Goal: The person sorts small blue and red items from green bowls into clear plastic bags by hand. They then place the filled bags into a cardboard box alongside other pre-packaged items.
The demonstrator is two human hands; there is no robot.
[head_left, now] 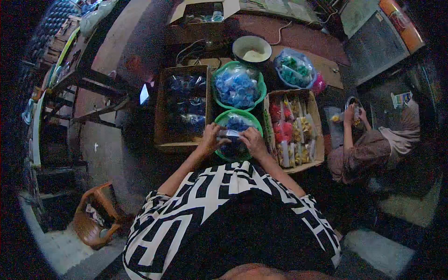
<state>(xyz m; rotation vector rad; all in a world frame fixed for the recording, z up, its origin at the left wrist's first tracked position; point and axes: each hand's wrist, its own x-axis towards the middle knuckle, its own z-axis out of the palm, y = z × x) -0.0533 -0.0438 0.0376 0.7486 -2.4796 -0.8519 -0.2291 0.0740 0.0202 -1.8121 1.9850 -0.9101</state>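
My left hand (213, 137) and my right hand (253, 141) meet over the near green basket (224, 156). Pinched between their fingers is a clear plastic bag (230, 133), its shiny edge stretched from one hand to the other. What the bag holds is hard to make out. Dark blue bundles (237, 122) in clear wrapping fill the basket beneath. Just beyond it, another green basket (261, 88) is heaped with lighter blue wrapped pieces (235, 86).
To the left stands a cardboard box (158, 135) of dark blue packets; to the right, a box (319, 135) of red and yellow packets. Farther off are a white bowl (247, 43) and a basin (298, 85) of green pieces. A person (373, 144) sits at the right.
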